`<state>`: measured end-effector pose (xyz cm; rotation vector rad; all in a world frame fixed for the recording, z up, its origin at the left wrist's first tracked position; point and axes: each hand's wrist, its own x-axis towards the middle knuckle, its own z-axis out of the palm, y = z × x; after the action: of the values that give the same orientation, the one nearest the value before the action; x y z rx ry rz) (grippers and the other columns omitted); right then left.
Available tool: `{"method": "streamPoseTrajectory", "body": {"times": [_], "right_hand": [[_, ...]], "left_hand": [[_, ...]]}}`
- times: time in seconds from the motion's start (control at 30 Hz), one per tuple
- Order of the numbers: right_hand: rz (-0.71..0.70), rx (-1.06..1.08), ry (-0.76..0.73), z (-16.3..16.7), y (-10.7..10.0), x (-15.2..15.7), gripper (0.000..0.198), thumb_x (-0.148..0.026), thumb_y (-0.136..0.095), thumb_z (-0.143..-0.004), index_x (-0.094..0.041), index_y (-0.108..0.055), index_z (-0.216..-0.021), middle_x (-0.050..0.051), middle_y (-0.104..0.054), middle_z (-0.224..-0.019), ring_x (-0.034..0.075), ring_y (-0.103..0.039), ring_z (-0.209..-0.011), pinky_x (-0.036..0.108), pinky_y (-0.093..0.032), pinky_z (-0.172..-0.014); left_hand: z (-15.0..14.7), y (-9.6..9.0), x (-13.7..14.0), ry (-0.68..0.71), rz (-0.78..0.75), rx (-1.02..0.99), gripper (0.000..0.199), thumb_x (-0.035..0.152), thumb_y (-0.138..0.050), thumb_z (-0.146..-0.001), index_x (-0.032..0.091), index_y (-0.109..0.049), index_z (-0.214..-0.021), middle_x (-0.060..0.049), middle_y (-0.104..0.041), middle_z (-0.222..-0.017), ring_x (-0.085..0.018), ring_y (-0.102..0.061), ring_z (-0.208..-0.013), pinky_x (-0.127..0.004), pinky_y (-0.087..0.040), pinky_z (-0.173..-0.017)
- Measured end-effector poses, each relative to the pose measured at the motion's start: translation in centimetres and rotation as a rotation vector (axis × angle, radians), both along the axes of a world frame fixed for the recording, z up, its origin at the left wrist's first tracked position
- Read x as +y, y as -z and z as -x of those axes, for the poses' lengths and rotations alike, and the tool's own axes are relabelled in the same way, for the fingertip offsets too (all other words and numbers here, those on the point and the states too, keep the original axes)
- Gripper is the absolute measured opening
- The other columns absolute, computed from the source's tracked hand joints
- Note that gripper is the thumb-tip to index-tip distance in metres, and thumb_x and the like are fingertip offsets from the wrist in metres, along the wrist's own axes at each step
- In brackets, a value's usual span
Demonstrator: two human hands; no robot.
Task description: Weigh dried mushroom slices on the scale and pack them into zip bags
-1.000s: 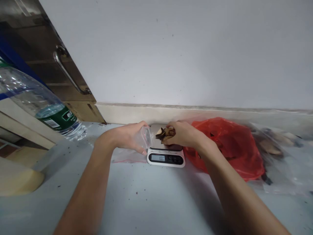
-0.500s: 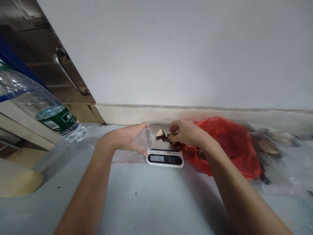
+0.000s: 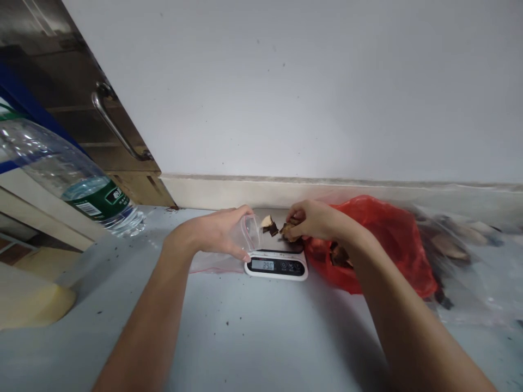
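Note:
My left hand (image 3: 214,231) grips a clear zip bag (image 3: 247,233) with a reddish seal line, its mouth facing right over the left side of a small white digital scale (image 3: 276,275). A dried brown piece with a pale end (image 3: 270,225) lies at the bag's mouth, above the scale's metal plate. My right hand (image 3: 316,219) is closed on dried brown pieces (image 3: 290,231) over the right part of the plate. The lit display seems to read 39.0, though its first digit is unclear.
A red plastic bag (image 3: 392,245) with more brown pieces stands open right of the scale. Beyond it lies a clear bag (image 3: 482,272) with dried pieces. A large water bottle (image 3: 102,201) is at left, near a door handle (image 3: 116,128). The white wall (image 3: 310,98) rises behind.
The scale's reading has changed from about 10.0 to about 39.0. My right hand has shifted slightly right with its pieces, leaving a gap from the pale-ended piece. My left hand barely moved.

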<state>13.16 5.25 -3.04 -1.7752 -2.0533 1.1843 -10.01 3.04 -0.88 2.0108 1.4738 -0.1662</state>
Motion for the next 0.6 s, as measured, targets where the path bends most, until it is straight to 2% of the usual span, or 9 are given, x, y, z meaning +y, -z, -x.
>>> {"method": "streamPoseTrajectory", "body": {"times": [0.13, 0.3, 0.37, 0.5, 0.6], "right_hand": [[-0.001, 0.019, -0.055, -0.9, -1.1, -0.3, 0.009, -0.012, -0.072, -0.073, -0.019, -0.066, -0.075, 0.000, -0.073, -0.071, 0.016, -0.066, -0.066, 0.026, -0.048, -0.059], [-0.128, 0.182, -0.103, -0.2, -2.6, -1.4, 0.009, -0.017, -0.074, -0.078, -0.020, -0.066, -0.081, -0.002, -0.074, -0.076, 0.015, -0.069, -0.071, 0.026, -0.052, -0.067], [-0.190, 0.258, -0.138, 0.7, -2.6, -1.9, 0.012, -0.015, -0.074, -0.078, -0.021, -0.068, -0.087, 0.000, -0.076, -0.081, 0.017, -0.072, -0.078, 0.026, -0.054, -0.072], [-0.370, 0.368, -0.205, 2.5, -2.2, -2.5, 0.031, -0.010, -0.072, -0.079, -0.022, -0.073, -0.108, 0.005, -0.080, -0.109, 0.019, -0.073, -0.103, 0.028, -0.056, -0.085], [-0.419, 0.447, -0.163, 2.7, -2.0, -2.3, 0.025, -0.015, -0.071, -0.083, -0.020, -0.073, -0.108, 0.007, -0.078, -0.117, 0.022, -0.072, -0.109, 0.030, -0.058, -0.084]], "left_hand": [[-0.3, 0.0, -0.1, 0.001, 0.005, -0.010, 0.084, 0.053, -0.079, -0.067, 0.029, -0.046, -0.141, -0.009, -0.060, -0.141, -0.035, -0.059, -0.121, -0.042, -0.048, -0.093], [-1.1, -0.1, -0.3, 0.011, -0.040, -0.049, 0.087, 0.062, -0.078, -0.069, 0.027, -0.046, -0.142, -0.011, -0.061, -0.140, -0.036, -0.060, -0.123, -0.040, -0.048, -0.095], [-1.3, 0.0, -0.3, 0.033, -0.070, -0.081, 0.089, 0.067, -0.078, -0.069, 0.024, -0.048, -0.140, -0.012, -0.061, -0.139, -0.036, -0.060, -0.122, -0.040, -0.049, -0.095], [-1.0, 0.1, -0.1, 0.048, -0.120, -0.168, 0.090, 0.072, -0.076, -0.071, 0.022, -0.049, -0.140, -0.012, -0.063, -0.136, -0.035, -0.061, -0.121, -0.040, -0.050, -0.095], [-0.2, -0.2, 0.0, 0.009, -0.136, -0.172, 0.088, 0.074, -0.073, -0.072, 0.025, -0.047, -0.141, -0.011, -0.064, -0.135, -0.034, -0.062, -0.121, -0.039, -0.050, -0.094]]}}
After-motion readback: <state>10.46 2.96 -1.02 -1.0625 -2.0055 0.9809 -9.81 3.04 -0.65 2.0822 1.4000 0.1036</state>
